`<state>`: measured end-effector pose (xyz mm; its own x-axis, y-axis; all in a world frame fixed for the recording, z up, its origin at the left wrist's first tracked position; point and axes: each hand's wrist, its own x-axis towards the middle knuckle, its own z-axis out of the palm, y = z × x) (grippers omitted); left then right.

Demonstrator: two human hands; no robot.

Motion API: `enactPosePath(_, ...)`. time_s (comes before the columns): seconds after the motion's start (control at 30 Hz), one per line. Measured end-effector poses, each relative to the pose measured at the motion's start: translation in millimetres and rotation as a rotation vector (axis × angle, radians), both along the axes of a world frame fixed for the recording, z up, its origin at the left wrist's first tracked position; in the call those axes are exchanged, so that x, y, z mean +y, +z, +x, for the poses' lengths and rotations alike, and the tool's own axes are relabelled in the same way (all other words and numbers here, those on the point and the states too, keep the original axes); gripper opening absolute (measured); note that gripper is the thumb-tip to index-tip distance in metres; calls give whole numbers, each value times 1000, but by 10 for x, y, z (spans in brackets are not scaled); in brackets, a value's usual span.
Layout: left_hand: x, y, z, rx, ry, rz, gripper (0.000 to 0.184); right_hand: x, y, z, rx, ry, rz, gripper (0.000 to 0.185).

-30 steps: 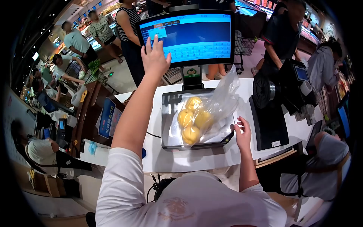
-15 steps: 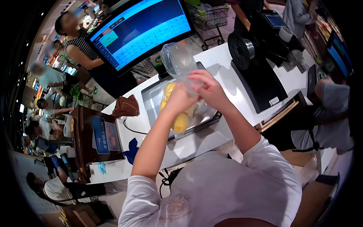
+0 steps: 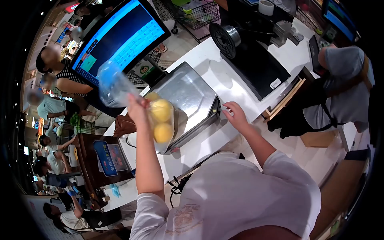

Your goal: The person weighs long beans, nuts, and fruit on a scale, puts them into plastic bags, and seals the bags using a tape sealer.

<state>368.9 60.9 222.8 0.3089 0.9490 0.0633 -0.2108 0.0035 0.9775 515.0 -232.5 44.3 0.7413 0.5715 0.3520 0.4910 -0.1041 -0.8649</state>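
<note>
My left hand (image 3: 138,109) is closed round the neck of a clear plastic bag (image 3: 114,86). The loose top of the bag puffs out above my fist, slightly blurred. Several round yellow fruits (image 3: 161,111) hang in its lower part, at the left side of the weighing scale (image 3: 186,96); their exact kind I cannot make out. My right hand (image 3: 237,116) holds nothing. Its fingers are apart, close to the scale's right front corner.
A lit touchscreen (image 3: 120,40) stands behind the scale. On the white counter (image 3: 250,110) are a black machine with a reel (image 3: 224,40), a brown cloth (image 3: 124,125) and a brown box with a blue sign (image 3: 106,158). A co-worker (image 3: 344,88) is at the right.
My left hand has lifted the bag of fruit off the scale and moved left. My right hand has let go of the bag and drawn back right. The view has shifted.
</note>
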Motion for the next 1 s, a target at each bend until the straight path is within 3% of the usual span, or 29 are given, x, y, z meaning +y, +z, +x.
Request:
enactPosePath(0.07, 134, 4, -148, -123, -54, -25, 45, 61, -105, -41, -40, 17, 0, 27)
enactPosePath(0.23, -291, 367, -337, -242, -210, 16, 48, 238, -100, -10, -197, -67, 43, 9)
enactPosePath(0.5, -749, 738, -509, -484, -79, -135, 49, 340, -260, -138, -212, -232, 88, 7)
enactPosePath(0.6, -853, 856, -607, -510, -35, -161, 49, 260, -404, -68, -216, -402, 88, 5)
enactPosePath(0.67, -944, 961, -634, -505, 31, -172, 49, 148, -340, 52, 217, -403, 273, 7)
enactPosePath(0.7, -1013, 1033, -628, -502, 82, -180, 49, 118, -229, 107, 437, -393, 357, 8)
enactPosePath(0.73, -1070, 1086, -632, -494, 133, -191, 49, 77, 99, 74, 563, -217, 547, 15)
enactPosePath(0.8, -1152, 1127, -672, -491, 87, -135, 50, 39, 971, -190, 952, 114, 852, 21)
enactPosePath(0.83, -1193, 1138, -678, -485, 56, -109, 51, -12, 1397, -371, 1032, 223, 860, 22)
enactPosePath(0.93, -1338, 1163, -609, -437, 160, -106, 52, 0, 2027, -780, 1169, 501, 863, 23)
enactPosePath(1.0, -1419, 1147, -603, -447, 109, -73, 52, 99, 2183, -970, 989, 609, 856, 26)
